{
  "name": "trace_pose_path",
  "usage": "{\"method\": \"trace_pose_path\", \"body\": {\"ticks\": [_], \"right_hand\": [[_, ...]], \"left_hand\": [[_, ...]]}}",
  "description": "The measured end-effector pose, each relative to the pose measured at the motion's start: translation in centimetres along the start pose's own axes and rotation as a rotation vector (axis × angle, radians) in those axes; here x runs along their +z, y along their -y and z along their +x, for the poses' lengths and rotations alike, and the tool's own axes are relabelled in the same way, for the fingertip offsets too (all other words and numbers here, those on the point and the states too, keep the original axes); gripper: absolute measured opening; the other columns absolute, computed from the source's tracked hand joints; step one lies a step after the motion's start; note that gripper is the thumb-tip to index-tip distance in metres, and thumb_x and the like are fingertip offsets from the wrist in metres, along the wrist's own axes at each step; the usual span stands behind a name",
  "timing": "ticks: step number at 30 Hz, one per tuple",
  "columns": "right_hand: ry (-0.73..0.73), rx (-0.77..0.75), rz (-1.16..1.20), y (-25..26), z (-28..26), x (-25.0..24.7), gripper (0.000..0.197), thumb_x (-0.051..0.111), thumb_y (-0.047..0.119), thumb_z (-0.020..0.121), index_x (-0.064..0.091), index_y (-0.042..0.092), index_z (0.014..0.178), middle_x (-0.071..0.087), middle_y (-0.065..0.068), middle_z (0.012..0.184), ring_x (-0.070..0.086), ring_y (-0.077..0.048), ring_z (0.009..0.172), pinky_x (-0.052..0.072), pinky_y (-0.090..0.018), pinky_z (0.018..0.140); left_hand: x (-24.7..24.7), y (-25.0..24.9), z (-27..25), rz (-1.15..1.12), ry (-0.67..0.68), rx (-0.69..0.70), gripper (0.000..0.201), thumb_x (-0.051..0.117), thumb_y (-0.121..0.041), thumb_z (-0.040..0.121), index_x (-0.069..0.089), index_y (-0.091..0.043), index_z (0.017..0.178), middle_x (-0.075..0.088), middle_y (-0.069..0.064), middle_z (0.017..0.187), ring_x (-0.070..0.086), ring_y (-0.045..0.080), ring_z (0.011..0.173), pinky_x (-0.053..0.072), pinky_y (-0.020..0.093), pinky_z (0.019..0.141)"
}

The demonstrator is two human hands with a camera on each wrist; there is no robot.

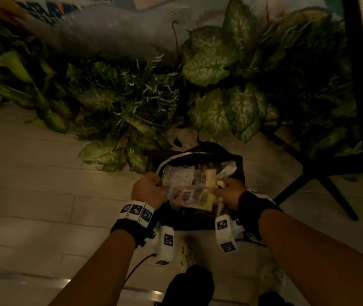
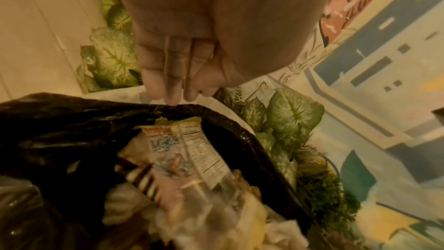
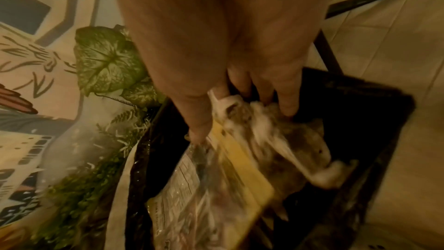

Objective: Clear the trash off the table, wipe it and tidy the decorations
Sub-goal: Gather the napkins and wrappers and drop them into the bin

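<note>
- Looking straight down: a bin lined with a black trash bag [image 1: 200, 151] stands on the pale tiled floor [image 1: 32, 184], and both hands are at its mouth.
- The left hand [image 1: 148, 187] sits at the left side of the opening; in the head view its fingers look curled at the rim.
- From the left wrist, the fingertips [image 2: 171, 98] point down and touch the top edge of the bag [image 2: 72, 121]. Whether they actually pinch the plastic, I cannot tell.
- The right hand [image 1: 229, 191] is over the right side, and its fingers [image 3: 287, 102] are closed on crumpled whitish paper [image 3: 252, 121] with brownish stains, thumb pressed against the pile beside it.
- The trash [image 1: 189, 186] fills the bag's mouth: clear plastic wrappers, a printed packet [image 2: 192, 145] with a nutrition label facing up, and a flat yellow piece [image 3: 242, 161] lying just under the right thumb.
- Leafy green plants [image 1: 209, 62] crowd the floor behind the bin, touching its far rim.
- A black furniture leg [image 1: 322, 184] stands off to the right, and a painted wall mural [image 2: 360, 54] shows behind the foliage.
- Both wrists carry white marker-tagged bands.
</note>
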State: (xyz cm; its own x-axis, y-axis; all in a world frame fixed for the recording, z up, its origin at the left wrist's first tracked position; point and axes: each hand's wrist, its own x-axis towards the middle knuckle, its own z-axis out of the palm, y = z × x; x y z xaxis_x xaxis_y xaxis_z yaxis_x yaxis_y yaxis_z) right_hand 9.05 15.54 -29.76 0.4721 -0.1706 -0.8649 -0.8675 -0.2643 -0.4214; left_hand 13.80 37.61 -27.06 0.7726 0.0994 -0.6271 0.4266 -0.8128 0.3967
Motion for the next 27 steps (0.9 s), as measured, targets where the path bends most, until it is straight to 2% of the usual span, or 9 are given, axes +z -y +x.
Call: {"method": "trace_pose_path", "body": {"ticks": [3, 5, 7, 11, 15, 18, 21, 24, 27], "right_hand": [[-0.006, 0.014, -0.091, 0.2, -1.2, -1.0, 0.025, 0.072, 0.022, 0.08, 0.063, 0.013, 0.102, 0.064, -0.016, 0.117, 0.063, -0.031, 0.102, 0.052, -0.046, 0.092], [-0.012, -0.016, -0.142, 1.1, -2.6, -2.1, 0.045, 0.071, 0.021, 0.08, 0.056, 0.012, 0.122, 0.054, -0.015, 0.133, 0.057, -0.032, 0.114, 0.049, -0.038, 0.095], [-0.009, -0.077, -0.185, 2.6, -4.7, -3.4, 0.056, 0.066, 0.021, 0.085, 0.045, 0.013, 0.137, 0.048, -0.01, 0.139, 0.053, -0.029, 0.119, 0.046, -0.028, 0.087], [0.034, -0.28, -0.241, 5.5, -10.7, -6.8, 0.036, 0.065, 0.023, 0.085, 0.061, 0.015, 0.12, 0.058, -0.004, 0.129, 0.058, -0.021, 0.112, 0.048, -0.029, 0.092], [0.046, -0.479, -0.442, 6.2, -18.9, -12.5, 0.032, 0.064, 0.029, 0.087, 0.06, 0.022, 0.118, 0.063, -0.001, 0.118, 0.061, -0.02, 0.104, 0.051, -0.033, 0.091], [-0.003, -0.586, -0.554, 4.4, -25.1, -18.7, 0.03, 0.06, 0.031, 0.089, 0.06, 0.023, 0.118, 0.063, 0.001, 0.116, 0.06, -0.019, 0.101, 0.05, -0.032, 0.089], [-0.091, -0.61, -0.551, 1.1, -29.9, -25.5, 0.027, 0.062, 0.033, 0.088, 0.062, 0.022, 0.112, 0.065, 0.005, 0.109, 0.062, -0.015, 0.094, 0.05, -0.029, 0.084], [-0.241, -0.563, -0.494, -3.5, -33.2, -32.6, 0.023, 0.066, 0.032, 0.085, 0.065, 0.024, 0.106, 0.065, 0.011, 0.098, 0.063, -0.01, 0.085, 0.05, -0.026, 0.08], [-0.361, -0.503, -0.489, -8.7, -35.0, -39.4, 0.021, 0.068, 0.031, 0.084, 0.066, 0.023, 0.104, 0.063, 0.012, 0.097, 0.061, -0.008, 0.083, 0.048, -0.023, 0.076]], "left_hand": [[-0.5, -0.6, -0.6, -0.026, -0.037, 0.039, 0.022, 0.057, -0.001, 0.081, 0.068, -0.007, 0.1, 0.068, 0.014, 0.107, 0.06, 0.032, 0.102, 0.04, 0.021, 0.075], [-1.1, -1.6, -1.4, -0.037, -0.043, 0.061, 0.022, 0.057, 0.0, 0.082, 0.069, -0.007, 0.098, 0.068, 0.013, 0.104, 0.061, 0.031, 0.1, 0.037, 0.019, 0.073], [-1.8, -3.0, -2.3, -0.036, -0.036, 0.093, 0.021, 0.056, -0.002, 0.083, 0.068, -0.007, 0.1, 0.068, 0.013, 0.104, 0.061, 0.031, 0.1, 0.038, 0.02, 0.073], [-3.6, -7.6, -4.8, 0.009, -0.03, 0.193, 0.015, 0.056, -0.01, 0.087, 0.068, -0.013, 0.098, 0.067, 0.011, 0.105, 0.061, 0.03, 0.095, 0.042, 0.024, 0.074], [-4.7, -14.4, -8.7, 0.023, -0.019, 0.302, 0.009, 0.059, -0.013, 0.088, 0.066, -0.017, 0.092, 0.065, 0.006, 0.094, 0.059, 0.024, 0.083, 0.046, 0.03, 0.07], [-4.5, -20.6, -12.6, -0.022, -0.019, 0.445, 0.006, 0.062, -0.013, 0.085, 0.067, -0.016, 0.087, 0.067, 0.004, 0.088, 0.063, 0.024, 0.087, 0.05, 0.032, 0.074], [-3.5, -26.6, -16.7, -0.118, -0.042, 0.615, 0.008, 0.066, -0.01, 0.081, 0.068, -0.017, 0.083, 0.07, 0.004, 0.081, 0.067, 0.023, 0.081, 0.056, 0.039, 0.079], [-1.3, -32.3, -21.1, -0.131, -0.014, 0.733, 0.01, 0.066, -0.008, 0.082, 0.068, -0.018, 0.084, 0.071, 0.004, 0.084, 0.066, 0.022, 0.08, 0.055, 0.038, 0.08], [2.2, -37.0, -25.1, -0.106, 0.07, 0.804, 0.015, 0.067, -0.01, 0.081, 0.065, -0.025, 0.083, 0.07, 0.0, 0.089, 0.065, 0.02, 0.082, 0.056, 0.04, 0.079]]}}
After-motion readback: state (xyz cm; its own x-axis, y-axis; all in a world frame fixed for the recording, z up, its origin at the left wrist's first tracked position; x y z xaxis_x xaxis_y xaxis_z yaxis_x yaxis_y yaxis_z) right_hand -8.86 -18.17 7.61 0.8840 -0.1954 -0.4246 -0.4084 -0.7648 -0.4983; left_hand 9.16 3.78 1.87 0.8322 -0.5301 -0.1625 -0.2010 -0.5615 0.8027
